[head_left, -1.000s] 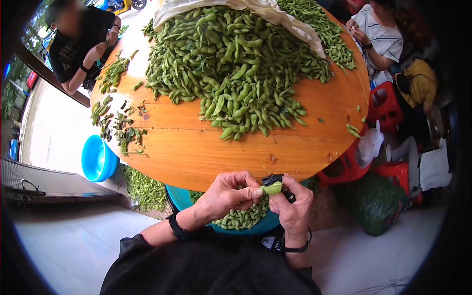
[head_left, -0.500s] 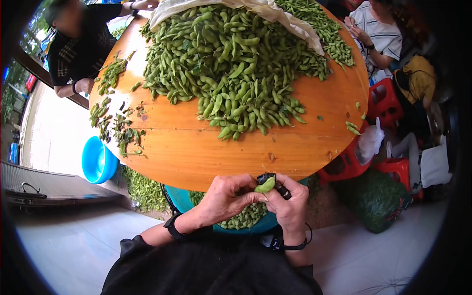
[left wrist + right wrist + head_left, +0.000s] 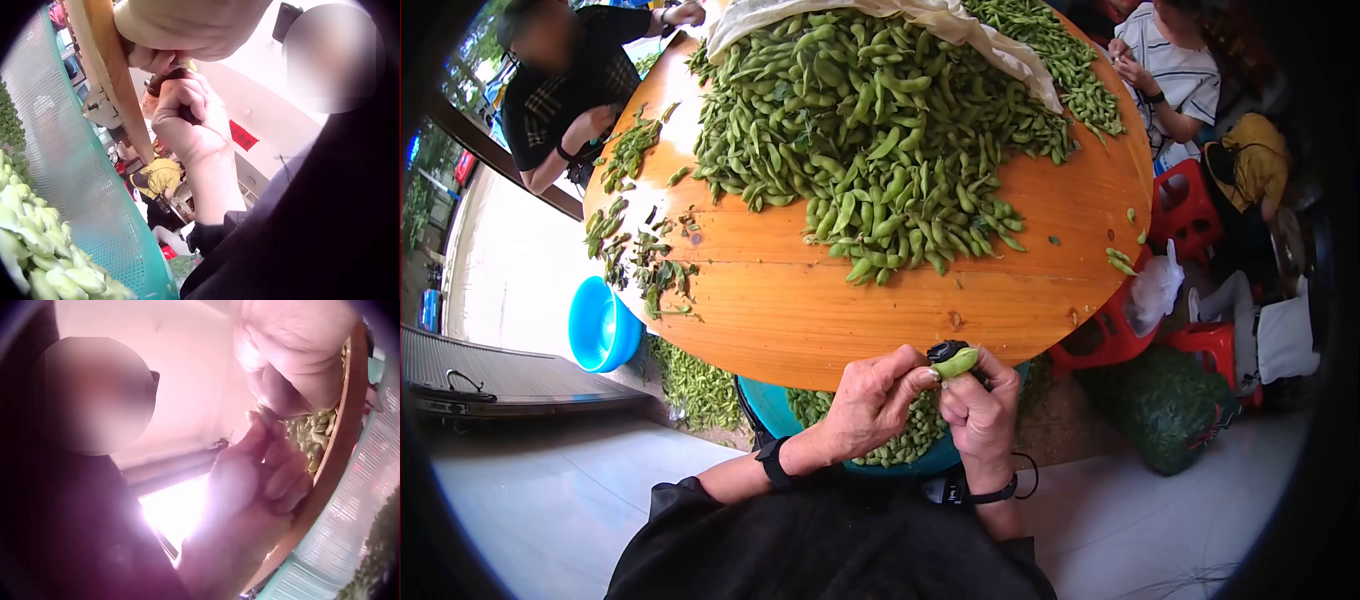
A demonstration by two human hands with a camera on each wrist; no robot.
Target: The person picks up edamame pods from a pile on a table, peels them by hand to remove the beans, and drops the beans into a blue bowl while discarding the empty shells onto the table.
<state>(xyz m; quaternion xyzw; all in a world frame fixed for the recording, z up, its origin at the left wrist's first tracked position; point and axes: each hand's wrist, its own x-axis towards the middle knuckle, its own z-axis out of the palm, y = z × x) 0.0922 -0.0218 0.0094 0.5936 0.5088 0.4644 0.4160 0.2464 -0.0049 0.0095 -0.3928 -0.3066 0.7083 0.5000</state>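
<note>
Between both hands, over the table's near edge, is a green soybean pod (image 3: 956,363). My left hand (image 3: 872,402) pinches its left end between thumb and fingertips. My right hand (image 3: 982,412) holds the other end, fingers curled, with a small black tool (image 3: 947,350) at its fingertips just behind the pod. In the left wrist view a dark handle-like piece (image 3: 169,78) shows at the right hand's fingers; the tool's kind cannot be told. Below the hands is a teal mesh basket (image 3: 768,405) with shelled green beans (image 3: 905,440), partly hidden by the left hand.
A big heap of soybean pods (image 3: 880,130) spills from a white cloth sack (image 3: 990,60) on the round wooden table (image 3: 800,310). Leafy scraps (image 3: 662,275) lie at its left. A blue basin (image 3: 603,325) and red stools (image 3: 1185,215) stand around it. Two people sit opposite.
The pod has turned between my fingers and now points up to the right. My left hand has shifted slightly up. The person at the far left has stretched one arm toward the heap.
</note>
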